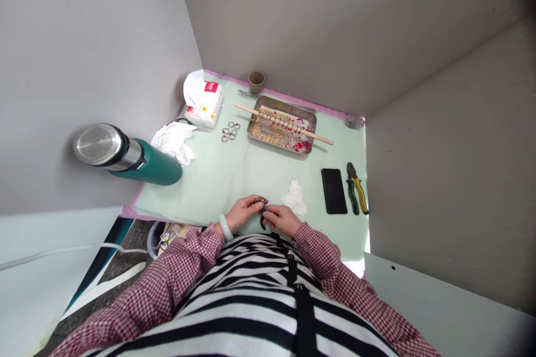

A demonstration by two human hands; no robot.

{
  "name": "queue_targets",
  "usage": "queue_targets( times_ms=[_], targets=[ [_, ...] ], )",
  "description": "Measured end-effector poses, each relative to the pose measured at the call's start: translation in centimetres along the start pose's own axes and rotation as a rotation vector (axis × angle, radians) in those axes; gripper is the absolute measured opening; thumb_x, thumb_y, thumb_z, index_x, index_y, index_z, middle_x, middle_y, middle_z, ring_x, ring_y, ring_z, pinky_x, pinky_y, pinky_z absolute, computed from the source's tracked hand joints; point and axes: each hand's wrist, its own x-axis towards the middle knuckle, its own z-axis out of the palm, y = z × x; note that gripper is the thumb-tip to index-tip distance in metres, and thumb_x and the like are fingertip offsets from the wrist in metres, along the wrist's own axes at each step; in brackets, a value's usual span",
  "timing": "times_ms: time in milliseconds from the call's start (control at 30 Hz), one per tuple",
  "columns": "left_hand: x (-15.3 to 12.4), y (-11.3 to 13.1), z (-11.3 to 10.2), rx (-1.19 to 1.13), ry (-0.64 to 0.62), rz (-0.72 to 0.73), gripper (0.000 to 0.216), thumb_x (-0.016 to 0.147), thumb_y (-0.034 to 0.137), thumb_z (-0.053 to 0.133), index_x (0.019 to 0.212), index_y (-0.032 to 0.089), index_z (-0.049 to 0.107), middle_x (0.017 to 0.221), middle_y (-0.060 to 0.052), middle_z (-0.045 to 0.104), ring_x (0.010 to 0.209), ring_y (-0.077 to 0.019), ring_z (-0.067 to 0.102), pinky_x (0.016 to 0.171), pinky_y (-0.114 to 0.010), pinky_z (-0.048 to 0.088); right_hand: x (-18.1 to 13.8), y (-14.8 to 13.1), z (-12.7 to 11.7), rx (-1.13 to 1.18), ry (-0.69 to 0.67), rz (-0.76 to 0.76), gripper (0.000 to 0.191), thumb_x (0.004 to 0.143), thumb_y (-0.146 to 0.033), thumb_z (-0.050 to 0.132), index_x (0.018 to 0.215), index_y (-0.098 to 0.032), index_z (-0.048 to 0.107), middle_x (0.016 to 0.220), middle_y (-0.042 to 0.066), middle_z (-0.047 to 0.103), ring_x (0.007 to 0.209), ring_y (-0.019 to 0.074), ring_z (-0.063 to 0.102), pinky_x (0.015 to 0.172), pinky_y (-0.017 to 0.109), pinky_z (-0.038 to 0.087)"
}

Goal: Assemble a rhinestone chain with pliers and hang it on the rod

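Close to my body at the table's front edge, both hands meet. My right hand (285, 220) is closed around a small pair of pliers whose black handle (263, 222) curves out below the fingers. My left hand (240, 214), with a pale bangle at its wrist, pinches a small silvery piece (259, 200) at the pliers' tip. The fingers partly hide that piece, and I cannot make out its exact shape. Several silvery beaded rings (229, 132) with red beads lie further back to the left. A crumpled tissue (295, 198) lies just beyond my right hand.
A metal tray (274, 148) of gold and red beads has a wooden stick (322, 138) across it. Larger pliers (356, 189) lie beside a black phone (334, 191) at right. At left stand a green bottle (157, 164) and tissue pack (208, 106). A brown cup (256, 82) stands behind.
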Motion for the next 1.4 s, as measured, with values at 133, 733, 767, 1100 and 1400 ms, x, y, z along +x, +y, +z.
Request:
queue_targets(
  times_ms=[133,733,767,1100,1400],
  targets=[
    [0.6,0.3,-0.4,-0.176,0.089,-0.048,0.036,0.077,0.044,0.06,0.09,0.011,0.065,0.089,-0.01,0.065,0.084,-0.018,0.059,0.081,-0.033,0.046,-0.2,0.2,-0.1,-0.11,-0.013,0.057,0.027,0.084,-0.027,0.048,0.063,-0.017,0.062,0.056,-0.003,0.06,0.05,0.0095,0.052,0.055,0.019,0.039],
    [1.8,-1.1,-1.1,-0.084,0.237,-0.205,0.035,0.062,0.041,0.072,0.073,0.011,0.059,0.056,0.002,0.056,0.05,-0.0075,0.05,0.053,-0.022,0.044,0.9,-0.3,0.5,-0.287,0.426,-0.02,0.02,0.084,-0.026,0.052,0.097,-0.019,0.064,0.099,0.009,0.063,0.098,0.0221,0.051,0.088,0.035,0.037],
    [1.8,-1.0,-0.9,-0.071,0.23,-0.195,0.035,0.063,0.042,0.071,0.073,0.011,0.059,0.057,0.002,0.057,0.051,-0.0078,0.05,0.054,-0.022,0.044,1.1,-0.3,0.8,-0.248,0.433,-0.043,0.019,0.084,-0.026,0.052,0.097,-0.019,0.064,0.096,0.008,0.064,0.092,0.0197,0.054,0.085,0.032,0.04],
    [2.2,-2.1,0.3,0.138,0.206,-0.096,0.028,0.075,0.039,0.059,0.073,0.012,0.061,0.059,0.0,0.058,0.054,-0.0101,0.052,0.055,-0.023,0.045,2.6,1.2,2.6,0.042,0.617,-0.03,0.021,0.085,-0.032,0.048,0.082,-0.016,0.061,0.076,0.005,0.066,0.065,0.0151,0.059,0.062,0.026,0.048],
    [3.7,-1.8,1.8,0.326,0.411,0.144,0.016,0.081,0.027,0.055,0.091,0.016,0.061,0.09,-0.006,0.062,0.074,-0.0135,0.054,0.073,-0.028,0.046,3.3,2.2,2.7,0.06,0.688,-0.129,0.019,0.084,-0.033,0.048,0.086,-0.016,0.057,0.073,0.004,0.061,0.061,0.0154,0.055,0.062,0.029,0.046]
  ],
)
